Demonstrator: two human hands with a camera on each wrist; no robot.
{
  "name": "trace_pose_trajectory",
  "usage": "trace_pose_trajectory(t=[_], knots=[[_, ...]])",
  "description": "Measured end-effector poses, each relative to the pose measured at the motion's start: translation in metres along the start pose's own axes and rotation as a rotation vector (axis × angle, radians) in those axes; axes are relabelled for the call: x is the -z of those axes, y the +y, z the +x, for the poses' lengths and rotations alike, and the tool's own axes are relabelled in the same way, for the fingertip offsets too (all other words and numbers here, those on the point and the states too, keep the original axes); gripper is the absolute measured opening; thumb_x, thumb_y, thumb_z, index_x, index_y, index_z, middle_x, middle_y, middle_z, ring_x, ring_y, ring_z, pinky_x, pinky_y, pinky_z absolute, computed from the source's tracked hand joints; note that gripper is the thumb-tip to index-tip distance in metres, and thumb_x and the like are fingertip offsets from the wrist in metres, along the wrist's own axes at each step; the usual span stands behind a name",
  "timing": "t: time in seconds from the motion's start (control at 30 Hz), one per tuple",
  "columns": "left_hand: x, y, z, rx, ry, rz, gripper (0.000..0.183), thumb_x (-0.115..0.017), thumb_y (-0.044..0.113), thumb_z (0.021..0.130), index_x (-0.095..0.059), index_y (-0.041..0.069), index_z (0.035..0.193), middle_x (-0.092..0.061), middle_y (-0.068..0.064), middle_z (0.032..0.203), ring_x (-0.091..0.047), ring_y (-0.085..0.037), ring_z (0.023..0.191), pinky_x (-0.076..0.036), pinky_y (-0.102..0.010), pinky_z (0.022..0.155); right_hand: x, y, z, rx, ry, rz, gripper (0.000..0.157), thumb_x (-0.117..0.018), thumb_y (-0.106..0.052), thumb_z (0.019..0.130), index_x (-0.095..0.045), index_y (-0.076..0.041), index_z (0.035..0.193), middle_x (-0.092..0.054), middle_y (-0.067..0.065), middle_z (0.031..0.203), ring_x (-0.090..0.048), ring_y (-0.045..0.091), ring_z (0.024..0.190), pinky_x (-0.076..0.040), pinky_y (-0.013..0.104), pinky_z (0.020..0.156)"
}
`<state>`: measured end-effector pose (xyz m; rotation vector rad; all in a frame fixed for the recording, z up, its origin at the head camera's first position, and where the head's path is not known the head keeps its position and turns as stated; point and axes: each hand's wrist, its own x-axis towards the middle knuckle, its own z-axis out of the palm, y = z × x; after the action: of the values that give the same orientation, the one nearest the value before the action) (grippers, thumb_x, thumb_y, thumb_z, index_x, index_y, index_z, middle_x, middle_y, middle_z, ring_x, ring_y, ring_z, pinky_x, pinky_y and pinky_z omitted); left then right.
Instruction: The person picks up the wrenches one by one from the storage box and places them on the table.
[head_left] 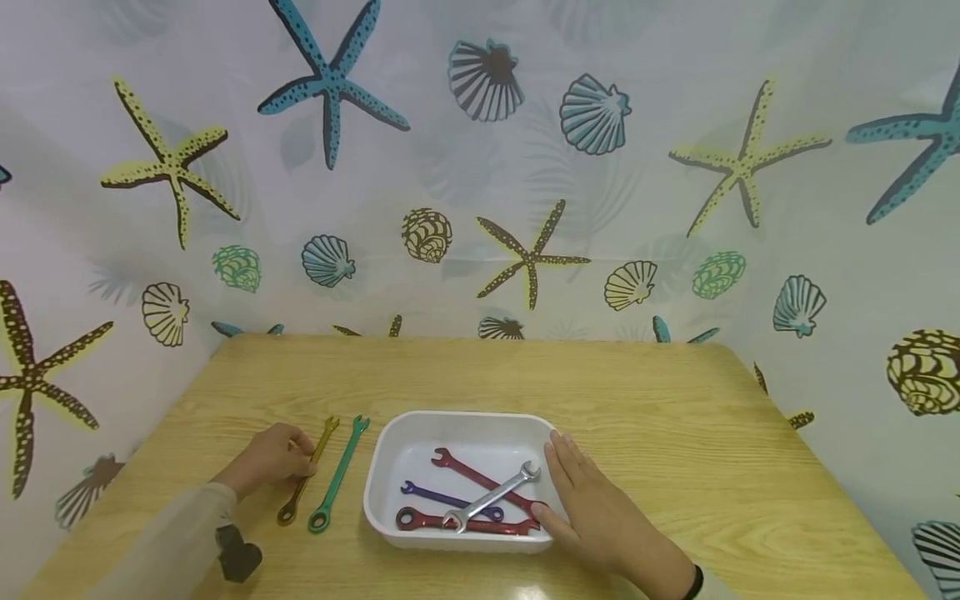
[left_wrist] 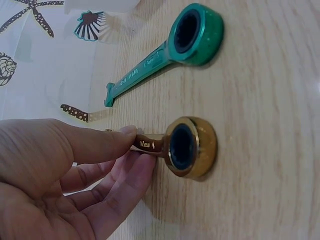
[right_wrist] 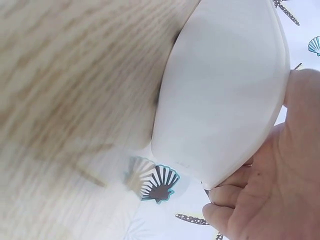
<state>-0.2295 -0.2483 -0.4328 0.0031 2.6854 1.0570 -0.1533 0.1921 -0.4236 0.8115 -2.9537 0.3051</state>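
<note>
Gold wrench point(left_wrist: 155, 143): on the left side of the table point(head_left: 645, 400), ring end near, forked end far; whether it is touching the wood or slightly raised is hard to say under the hand.
Weight and stiffness: it looks like solid metal, so probably rigid, fairly heavy for its size and not fragile.
Finish: polished and glossy, likely to slip or turn under a light touch.
Best hold: the middle of the flat shaft, thumb against the fingers; the thick ring probably makes that end heavier, so a grip shifted nearer to it should balance better.
Left hand point(head_left: 276, 458): pinches the shaft between thumb and fingers, just beyond the ring.
Green wrench point(head_left: 341, 476): just right of the gold one, lying free, ring end near; it should handle much the same.
White tray point(head_left: 480, 542): right of the green wrench, smooth-walled, seemingly light and stiff; the rim offers the hold.
Right hand point(head_left: 592, 504): rests against the tray's right side, fingers extended along the rim, not clenched.
Inside the tray: a silver wrench point(head_left: 491, 497) lying across a purple wrench point(head_left: 442, 497) and two red wrenches point(head_left: 480, 479).
</note>
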Motion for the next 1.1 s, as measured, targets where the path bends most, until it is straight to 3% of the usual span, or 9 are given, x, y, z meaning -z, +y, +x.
trace_pose_trajectory(t=[0.3, 0.37, 0.5, 0.63, 0.83, 1.1], knots=[[0.0, -0.002, 0.005, -0.009, 0.006, 0.024, 0.031, -0.072, 0.006, 0.077, -0.061, -0.01, 0.1, -0.065, -0.011, 0.083, -0.063, -0.018, 0.066, -0.054, -0.034, 0.062, -0.001, 0.001, -0.001, 0.008, 0.008, 0.01, 0.075, -0.038, -0.05, 0.1, -0.026, 0.007, 0.147, -0.018, 0.022, 0.156, -0.017, 0.035, 0.144, -0.023, 0.048, 0.114], [0.002, 0.001, 0.007, -0.024, 0.014, 0.064, 0.032, -0.073, 0.008, 0.076, -0.063, -0.01, 0.101, -0.066, -0.012, 0.087, -0.063, -0.019, 0.072, -0.054, -0.035, 0.065, -0.001, 0.001, 0.0, 0.01, 0.009, 0.005, 0.075, -0.038, -0.049, 0.1, -0.026, 0.007, 0.146, -0.018, 0.022, 0.156, -0.017, 0.035, 0.144, -0.023, 0.048, 0.114], [0.009, 0.014, 0.013, -0.064, 0.003, 0.027, 0.039, -0.07, 0.005, 0.079, -0.06, -0.014, 0.111, -0.065, -0.02, 0.099, -0.065, -0.027, 0.084, -0.057, -0.038, 0.069, -0.001, 0.001, 0.0, 0.015, 0.018, 0.004, 0.074, -0.038, -0.049, 0.1, -0.027, 0.007, 0.146, -0.019, 0.022, 0.156, -0.017, 0.035, 0.144, -0.023, 0.048, 0.113], [0.021, 0.038, 0.016, -0.125, -0.017, -0.045, 0.045, -0.068, 0.005, 0.084, -0.054, -0.016, 0.121, -0.062, -0.027, 0.107, -0.064, -0.031, 0.09, -0.057, -0.039, 0.071, -0.001, 0.001, 0.0, 0.01, 0.017, 0.004, 0.074, -0.038, -0.05, 0.1, -0.027, 0.007, 0.147, -0.019, 0.021, 0.156, -0.018, 0.035, 0.144, -0.024, 0.048, 0.113], [0.033, 0.084, 0.018, -0.227, -0.032, -0.071, 0.049, -0.067, 0.017, 0.09, -0.052, -0.007, 0.13, -0.059, -0.026, 0.119, -0.063, -0.032, 0.101, -0.056, -0.039, 0.079, 0.0, 0.0, -0.001, -0.005, 0.006, 0.005, 0.075, -0.037, -0.051, 0.099, -0.025, 0.006, 0.148, -0.017, 0.02, 0.157, -0.017, 0.034, 0.145, -0.024, 0.048, 0.113], [0.019, 0.132, 0.022, -0.322, -0.076, -0.064, 0.046, -0.068, 0.018, 0.09, -0.055, 0.001, 0.131, -0.062, -0.02, 0.12, -0.062, -0.033, 0.108, -0.055, -0.038, 0.083, -0.001, 0.0, 0.0, 0.007, 0.027, 0.003, 0.074, -0.039, -0.049, 0.099, -0.026, 0.006, 0.147, -0.019, 0.021, 0.156, -0.019, 0.035, 0.144, -0.025, 0.048, 0.113]])
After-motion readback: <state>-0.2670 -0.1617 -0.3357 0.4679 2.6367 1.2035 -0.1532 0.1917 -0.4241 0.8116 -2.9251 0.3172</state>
